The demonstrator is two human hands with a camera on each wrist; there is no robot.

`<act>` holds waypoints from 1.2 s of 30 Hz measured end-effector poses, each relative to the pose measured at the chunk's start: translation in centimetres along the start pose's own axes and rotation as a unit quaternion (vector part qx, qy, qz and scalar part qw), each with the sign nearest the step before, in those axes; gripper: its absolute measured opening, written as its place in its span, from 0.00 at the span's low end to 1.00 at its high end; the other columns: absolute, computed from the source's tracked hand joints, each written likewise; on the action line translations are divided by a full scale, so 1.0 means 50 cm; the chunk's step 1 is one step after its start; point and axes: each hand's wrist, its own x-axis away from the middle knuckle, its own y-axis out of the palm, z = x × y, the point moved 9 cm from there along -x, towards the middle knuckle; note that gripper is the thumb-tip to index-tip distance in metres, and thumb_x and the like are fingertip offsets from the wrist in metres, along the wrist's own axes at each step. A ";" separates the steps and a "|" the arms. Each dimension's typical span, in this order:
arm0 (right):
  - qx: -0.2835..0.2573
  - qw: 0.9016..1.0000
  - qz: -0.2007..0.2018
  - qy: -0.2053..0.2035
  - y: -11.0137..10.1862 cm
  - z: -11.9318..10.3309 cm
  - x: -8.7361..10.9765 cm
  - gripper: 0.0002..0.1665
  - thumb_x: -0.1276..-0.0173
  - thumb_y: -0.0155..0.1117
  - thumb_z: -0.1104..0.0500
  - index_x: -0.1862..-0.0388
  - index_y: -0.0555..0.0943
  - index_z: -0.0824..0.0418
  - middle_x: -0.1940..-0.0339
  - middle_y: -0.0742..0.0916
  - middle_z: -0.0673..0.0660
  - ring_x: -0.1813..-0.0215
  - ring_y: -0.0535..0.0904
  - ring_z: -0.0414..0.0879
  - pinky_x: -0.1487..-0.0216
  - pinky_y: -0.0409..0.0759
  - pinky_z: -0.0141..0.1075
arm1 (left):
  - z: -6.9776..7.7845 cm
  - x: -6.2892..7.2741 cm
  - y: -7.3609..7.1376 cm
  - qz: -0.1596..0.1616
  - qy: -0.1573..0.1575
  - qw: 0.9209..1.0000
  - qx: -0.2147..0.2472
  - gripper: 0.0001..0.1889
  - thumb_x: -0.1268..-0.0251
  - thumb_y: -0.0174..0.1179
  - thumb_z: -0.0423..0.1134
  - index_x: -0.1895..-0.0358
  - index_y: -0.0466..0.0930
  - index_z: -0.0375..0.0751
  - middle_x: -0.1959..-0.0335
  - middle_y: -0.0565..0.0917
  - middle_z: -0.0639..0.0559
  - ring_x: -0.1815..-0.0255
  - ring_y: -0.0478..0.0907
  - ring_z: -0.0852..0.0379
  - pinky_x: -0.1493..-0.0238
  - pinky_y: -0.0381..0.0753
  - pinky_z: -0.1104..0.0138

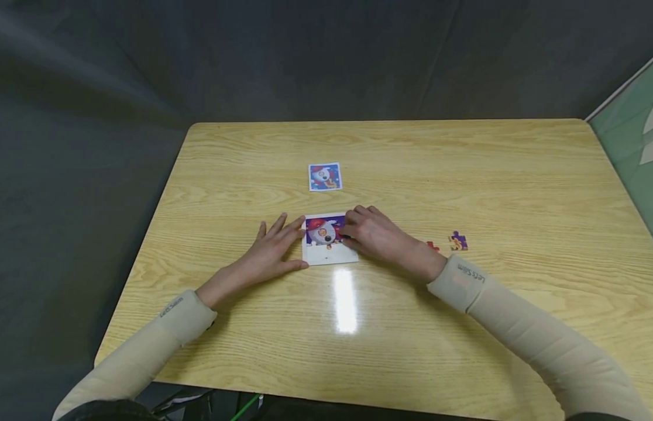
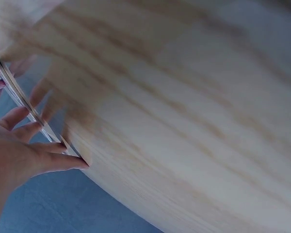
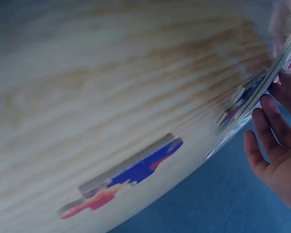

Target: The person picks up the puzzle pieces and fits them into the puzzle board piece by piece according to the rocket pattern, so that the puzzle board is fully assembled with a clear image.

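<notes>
A white puzzle tray (image 1: 326,257) lies flat on the table, holding a partly assembled picture of a white cartoon animal in a red hat (image 1: 322,231). The tray's lower strip is bare white. My left hand (image 1: 271,251) steadies the tray's left edge with spread fingers, the thumb by its lower left corner. On the right side, my right hand (image 1: 371,234) bends over the picture, thumb and forefinger pinching a purple puzzle piece that the fingers mostly cover. Beyond my right wrist lie a purple-and-orange puzzle piece (image 1: 457,241) and a red one (image 1: 432,246), the latter partly hidden.
A small square card (image 1: 325,177) with a similar animal picture lies behind the tray. The wood-grain table (image 1: 242,351) is bordered by dark curtain (image 1: 326,58) at the back and left. A bright reflection falls in front of the tray.
</notes>
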 end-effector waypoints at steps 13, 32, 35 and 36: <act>-0.084 0.992 0.072 0.053 -0.069 0.072 0.043 0.12 0.32 0.64 0.61 0.53 0.84 0.65 0.57 0.85 0.59 0.53 0.78 0.52 0.50 0.77 0.47 | 0.004 -0.001 0.007 -0.008 -0.002 1.000 -0.001 0.37 0.37 0.58 0.61 0.30 0.64 0.44 0.22 0.48 0.51 0.23 0.37 0.40 0.31 0.34 0.35; -0.084 0.983 0.032 0.160 -0.052 0.085 0.145 0.32 0.51 0.79 0.55 0.49 0.81 0.69 0.53 0.84 0.64 0.54 0.77 0.57 0.54 0.78 0.48 | -0.002 0.001 0.001 -0.004 -0.002 1.000 0.006 0.36 0.36 0.58 0.61 0.31 0.65 0.43 0.22 0.48 0.52 0.23 0.36 0.40 0.31 0.33 0.34; -0.078 0.983 0.027 0.163 -0.043 0.088 0.151 0.32 0.51 0.79 0.54 0.49 0.82 0.68 0.53 0.83 0.64 0.55 0.77 0.58 0.56 0.78 0.47 | 0.000 0.001 0.000 -0.003 0.000 1.000 0.007 0.36 0.36 0.58 0.60 0.31 0.64 0.43 0.22 0.48 0.51 0.23 0.37 0.39 0.32 0.34 0.34; -0.075 0.984 0.030 0.161 -0.043 0.087 0.152 0.31 0.51 0.79 0.55 0.50 0.82 0.68 0.53 0.83 0.64 0.56 0.77 0.58 0.56 0.78 0.47 | 0.001 0.000 -0.001 -0.002 0.001 1.000 0.007 0.36 0.36 0.58 0.60 0.31 0.65 0.43 0.22 0.48 0.51 0.23 0.37 0.39 0.32 0.34 0.34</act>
